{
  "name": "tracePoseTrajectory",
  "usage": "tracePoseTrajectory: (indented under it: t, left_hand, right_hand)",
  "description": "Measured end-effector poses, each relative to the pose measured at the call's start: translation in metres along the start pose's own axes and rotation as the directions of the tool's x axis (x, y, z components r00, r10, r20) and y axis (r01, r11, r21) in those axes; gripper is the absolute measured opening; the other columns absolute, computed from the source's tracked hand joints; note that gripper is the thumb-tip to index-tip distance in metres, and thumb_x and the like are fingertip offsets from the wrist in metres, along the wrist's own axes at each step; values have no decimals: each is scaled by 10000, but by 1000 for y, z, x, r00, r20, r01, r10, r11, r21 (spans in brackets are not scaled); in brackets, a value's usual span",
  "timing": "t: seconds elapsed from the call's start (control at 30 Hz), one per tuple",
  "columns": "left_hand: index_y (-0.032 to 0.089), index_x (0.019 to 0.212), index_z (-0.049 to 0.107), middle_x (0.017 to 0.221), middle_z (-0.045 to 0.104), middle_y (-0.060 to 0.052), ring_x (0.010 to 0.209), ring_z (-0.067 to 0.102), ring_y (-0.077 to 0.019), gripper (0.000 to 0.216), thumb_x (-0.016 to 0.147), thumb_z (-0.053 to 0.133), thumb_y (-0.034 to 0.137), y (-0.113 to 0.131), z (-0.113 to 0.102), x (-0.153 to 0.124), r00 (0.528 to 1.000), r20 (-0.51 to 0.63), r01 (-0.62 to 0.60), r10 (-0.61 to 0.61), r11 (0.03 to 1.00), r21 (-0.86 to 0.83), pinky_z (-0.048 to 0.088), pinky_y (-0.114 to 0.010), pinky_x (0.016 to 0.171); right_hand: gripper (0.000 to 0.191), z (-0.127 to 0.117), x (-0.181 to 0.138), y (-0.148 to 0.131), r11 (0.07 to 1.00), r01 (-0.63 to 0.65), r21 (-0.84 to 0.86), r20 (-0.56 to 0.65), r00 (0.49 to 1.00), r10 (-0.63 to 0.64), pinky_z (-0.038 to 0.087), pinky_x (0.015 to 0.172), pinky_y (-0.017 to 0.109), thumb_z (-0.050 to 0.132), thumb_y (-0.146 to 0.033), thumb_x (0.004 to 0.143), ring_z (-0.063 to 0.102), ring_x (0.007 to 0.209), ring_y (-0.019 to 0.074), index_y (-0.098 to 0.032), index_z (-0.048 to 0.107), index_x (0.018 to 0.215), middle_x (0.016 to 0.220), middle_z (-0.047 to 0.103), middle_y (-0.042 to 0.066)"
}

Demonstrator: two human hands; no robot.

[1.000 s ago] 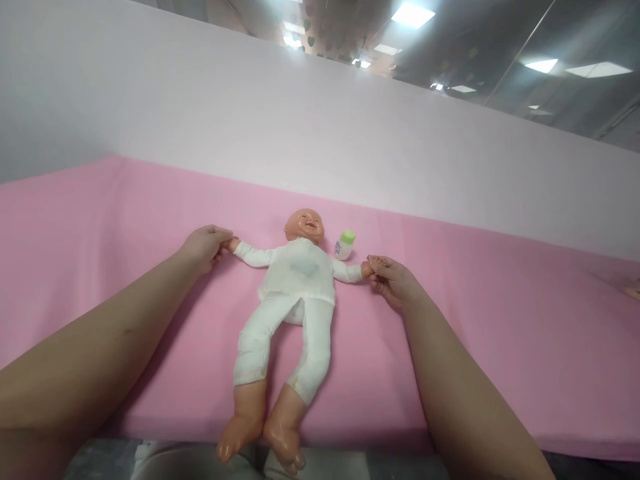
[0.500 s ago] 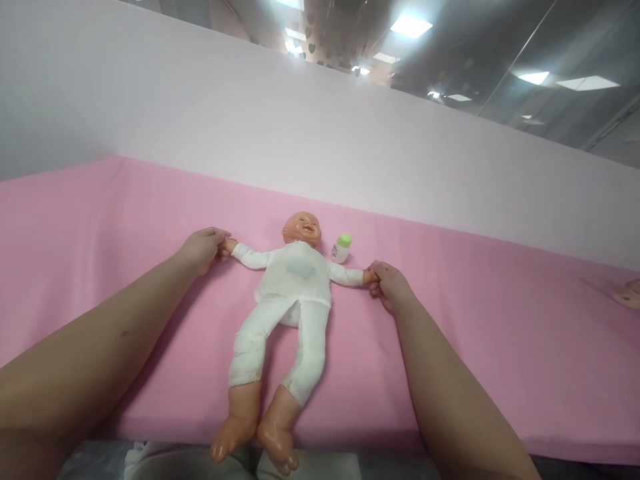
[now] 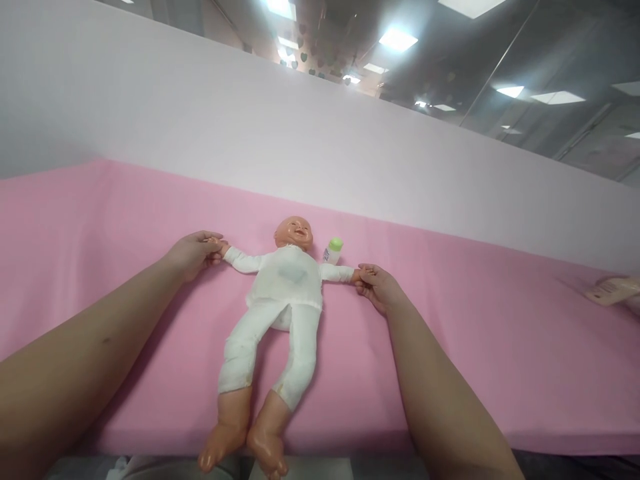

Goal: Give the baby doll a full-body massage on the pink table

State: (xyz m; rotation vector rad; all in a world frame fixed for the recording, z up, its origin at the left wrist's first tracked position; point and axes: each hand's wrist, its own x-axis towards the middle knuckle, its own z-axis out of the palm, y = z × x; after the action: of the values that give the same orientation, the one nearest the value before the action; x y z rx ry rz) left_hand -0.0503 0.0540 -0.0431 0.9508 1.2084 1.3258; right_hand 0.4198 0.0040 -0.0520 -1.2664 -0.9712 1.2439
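Note:
A baby doll (image 3: 287,280) with a white cloth body lies on its back, its arms spread wide to both sides. My left hand (image 3: 196,255) is closed around the doll's hand at the left. On the other side, my right hand (image 3: 379,287) pinches the doll's other hand between thumb and fingers. The doll's bare plastic feet hang over the front edge. Just above its arm on the right stands a small bottle (image 3: 332,251) with a green cap, its base partly hidden behind that arm.
A pink-covered table (image 3: 480,347) runs across the view, with a white wall (image 3: 300,147) behind it and glass above. At the far right edge lies a beige object (image 3: 613,291), partly cut off.
The view has shifted slightly, so the doll and bottle appear a little further left. Both hands still hold the doll's hands, its arms still spread.

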Motion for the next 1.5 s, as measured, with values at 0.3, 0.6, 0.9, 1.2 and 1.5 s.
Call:
tracePoseTrajectory:
  t: [0.3, 0.6, 0.9, 1.2, 1.5]
  left_hand:
    - [163, 754, 644, 559, 581, 12, 394, 383, -66, 223, 616, 787, 263, 6, 7, -6, 998, -61, 2, 4, 995, 102, 266, -192, 357]
    - [135, 807, 714, 634, 629, -19, 394, 391, -58, 180, 693, 738, 272, 7, 8, -9, 997, -74, 15, -7, 994, 108, 291, -187, 347]
    - [98, 934, 717, 710, 670, -82, 511, 633, -150, 219, 716, 690, 94, 3, 2, -2, 996, -51, 71, -70, 997, 15, 579, -260, 514]
    - [109, 1009, 700, 774, 700, -81, 554, 637, -123, 329, 689, 776, 90, 1, -2, -2, 998, 53, 29, -28, 999, -26, 594, -246, 584]
    - [149, 789, 657, 639, 653, -36, 447, 537, -100, 222, 650, 818, 215, -1, 5, -4, 998, 0, -59, 60, 998, 30, 465, -204, 436]
  right_hand:
    - [317, 5, 0, 0, 995, 11, -100, 12, 1000, -10, 202, 371, 175, 804, -364, 718, 335, 426, 58, -213, 531, 773, 560, 442, -73]
    - [336, 9, -4, -2, 990, 27, -141, -7, 1000, -28, 204, 356, 187, 741, -492, 792, 338, 396, 70, -214, 553, 775, 523, 442, -67]
    - [227, 2, 0, 3, 997, 38, -70, -53, 998, -42, 421, 423, 221, 726, -360, 812, 512, 505, 117, -229, 556, 884, 649, 564, -13]
    - [413, 2, -6, -4, 999, 27, -16, 54, 998, -26, 496, 512, 221, 894, -258, 634, 569, 585, 108, -217, 573, 892, 734, 610, -14]
    - [477, 9, -12, -8, 991, 38, -131, 91, 996, -26, 340, 379, 203, 904, -391, 604, 465, 409, 84, -222, 505, 805, 617, 616, -37]
